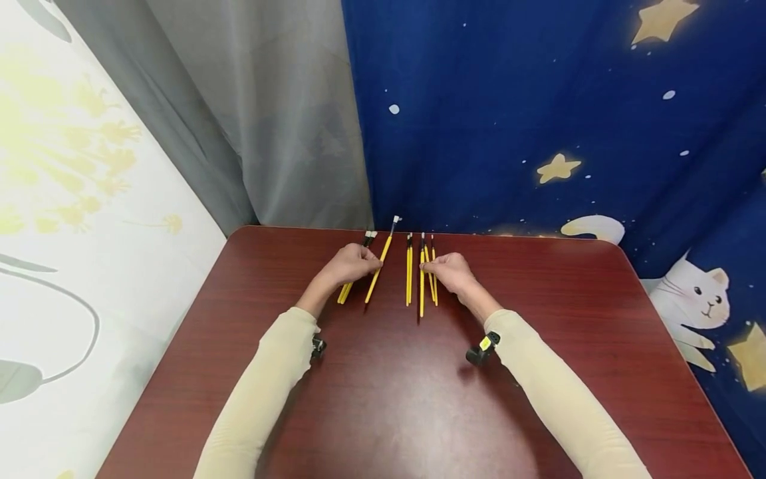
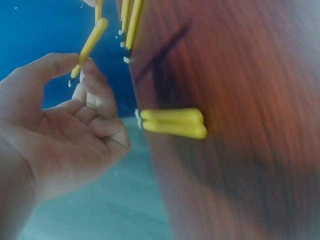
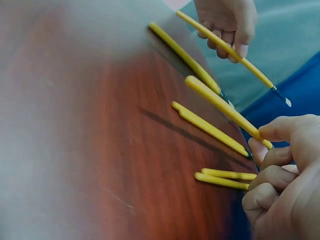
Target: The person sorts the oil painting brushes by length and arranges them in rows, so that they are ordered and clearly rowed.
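My left hand (image 1: pixel 354 264) pinches a yellow-handled paintbrush (image 1: pixel 386 251) between thumb and fingertips, its white bristles pointing up and away. Another yellow paintbrush (image 1: pixel 421 293) is pinched by my right hand (image 1: pixel 451 271); in the right wrist view this brush (image 3: pixel 220 106) is raised off the tabletop, casting a shadow. Two brushes (image 2: pixel 172 122) lie side by side below my left hand. Between the hands lies a close pair of brushes (image 1: pixel 409 273). Beneath my right hand, two more brushes (image 3: pixel 222 179) rest on the wood, partly covered by the fingers in the head view.
The reddish-brown table (image 1: pixel 383 386) has its far edge just beyond the brush tips. Behind it hang a grey curtain (image 1: pixel 299 120) and a blue star-patterned curtain (image 1: pixel 479 133). A white patterned wall (image 1: pixel 90 266) stands at the left. Small black cameras sit at both wrists.
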Demonstrator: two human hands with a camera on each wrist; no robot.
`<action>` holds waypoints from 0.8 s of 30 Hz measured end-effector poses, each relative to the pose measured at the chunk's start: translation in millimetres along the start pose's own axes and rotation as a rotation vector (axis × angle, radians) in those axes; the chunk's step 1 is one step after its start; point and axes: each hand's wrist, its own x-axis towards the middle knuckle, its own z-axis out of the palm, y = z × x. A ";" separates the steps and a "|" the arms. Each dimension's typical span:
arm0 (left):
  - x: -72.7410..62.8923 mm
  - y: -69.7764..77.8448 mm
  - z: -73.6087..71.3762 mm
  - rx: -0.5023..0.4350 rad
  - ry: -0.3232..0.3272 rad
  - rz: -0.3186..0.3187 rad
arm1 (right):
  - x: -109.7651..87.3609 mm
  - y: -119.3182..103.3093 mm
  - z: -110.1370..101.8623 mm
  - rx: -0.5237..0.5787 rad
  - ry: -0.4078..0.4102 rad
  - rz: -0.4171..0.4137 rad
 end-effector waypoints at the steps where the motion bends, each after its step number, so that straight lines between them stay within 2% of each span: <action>1: -3.3 -3.7 -2.5 -0.011 -0.008 0.001 | -2.9 -0.1 1.8 0.023 -0.025 0.018; 6: -18.5 -23.9 -10.8 -0.060 -0.062 0.020 | -24.7 -0.1 11.0 0.126 -0.139 0.062; 10: -33.5 -37.3 -15.4 -0.060 -0.102 0.050 | -43.5 -2.8 22.6 0.181 -0.192 0.069; 17: -64.1 -51.3 -24.2 -0.074 -0.167 0.026 | -61.6 -5.1 50.0 0.252 -0.230 0.071; 24: -82.5 -66.5 -38.1 -0.114 -0.249 0.009 | -73.3 -11.2 73.9 0.264 -0.259 0.046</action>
